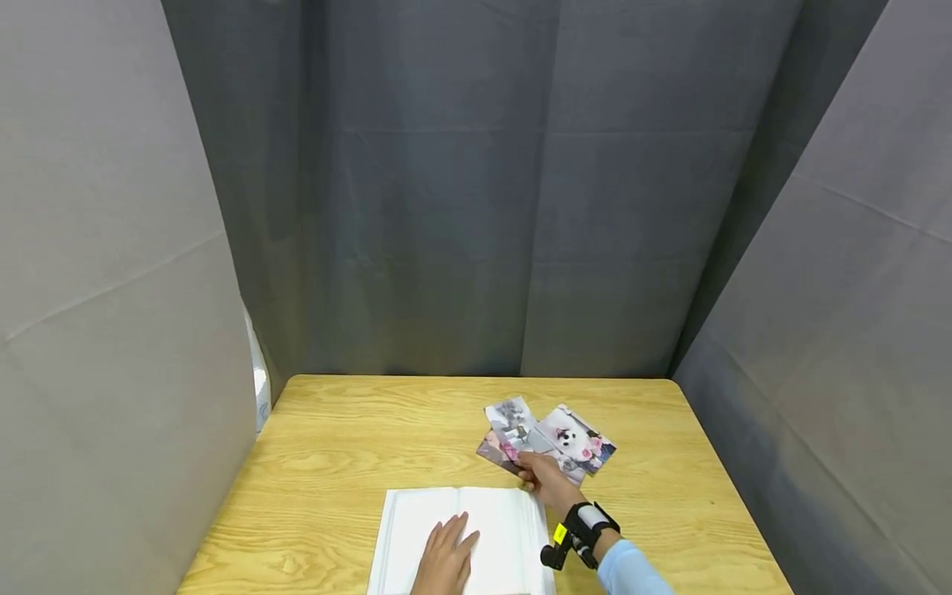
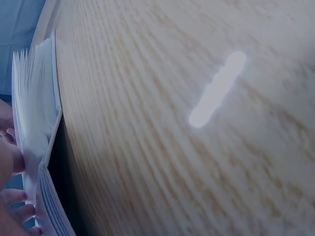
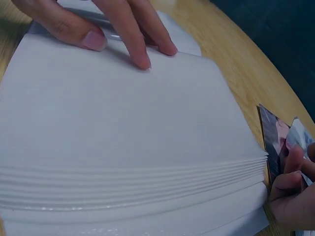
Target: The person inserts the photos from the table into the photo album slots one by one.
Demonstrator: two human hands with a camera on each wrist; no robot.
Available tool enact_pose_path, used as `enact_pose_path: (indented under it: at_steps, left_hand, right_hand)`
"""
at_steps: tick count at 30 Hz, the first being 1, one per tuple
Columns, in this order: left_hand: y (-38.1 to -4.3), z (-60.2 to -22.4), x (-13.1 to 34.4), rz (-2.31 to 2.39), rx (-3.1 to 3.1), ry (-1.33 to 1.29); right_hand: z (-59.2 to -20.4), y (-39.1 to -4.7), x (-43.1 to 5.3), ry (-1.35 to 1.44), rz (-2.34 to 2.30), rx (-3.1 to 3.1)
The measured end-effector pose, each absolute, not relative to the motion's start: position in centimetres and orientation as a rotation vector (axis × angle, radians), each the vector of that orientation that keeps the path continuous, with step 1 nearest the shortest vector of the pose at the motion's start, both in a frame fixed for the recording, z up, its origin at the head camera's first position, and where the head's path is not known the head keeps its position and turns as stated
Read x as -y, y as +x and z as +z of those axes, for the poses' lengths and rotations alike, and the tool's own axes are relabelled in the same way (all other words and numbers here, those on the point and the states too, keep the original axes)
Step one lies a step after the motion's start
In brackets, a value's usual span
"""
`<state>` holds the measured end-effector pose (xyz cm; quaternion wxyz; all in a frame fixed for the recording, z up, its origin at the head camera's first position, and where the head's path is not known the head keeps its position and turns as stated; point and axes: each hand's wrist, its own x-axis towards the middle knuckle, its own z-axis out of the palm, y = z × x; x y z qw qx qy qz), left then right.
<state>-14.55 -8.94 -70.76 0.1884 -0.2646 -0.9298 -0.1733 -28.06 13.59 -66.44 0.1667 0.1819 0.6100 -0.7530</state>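
An album with blank white pages (image 1: pixel 502 541) lies open on the table. My left hand (image 1: pixel 442 558) rests on its pages near the middle fold, fingers extended. In the right wrist view, the thumb and fingertips of that left hand (image 3: pixel 130 29) touch the page. Beyond the album's far right corner, my right hand (image 1: pixel 549 483) reaches to several overlapping photo cards and pinches one by its edge with curled fingers. One photo card (image 1: pixel 573 442) shows a white furry animal with pink flowers; another, a greyish photo card (image 1: pixel 511 420), overlaps a pinkish one (image 1: pixel 492 450).
The wooden table (image 1: pixel 335 454) has rounded far corners. A dark grey curtain (image 1: pixel 446 207) hangs behind it, and pale panels stand at left (image 1: pixel 111 289) and right (image 1: pixel 840 330). A wrist camera (image 1: pixel 568 545) is strapped to the right wrist.
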Motion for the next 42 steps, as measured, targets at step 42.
enact_pose_path:
  at_steps: [42]
  left_hand:
    - [-24.0,-67.1,5.6,-2.114,2.292,0.175]
  right_hand:
    - [-66.0,-28.3,-13.7,0.446,-2.183,-2.369]
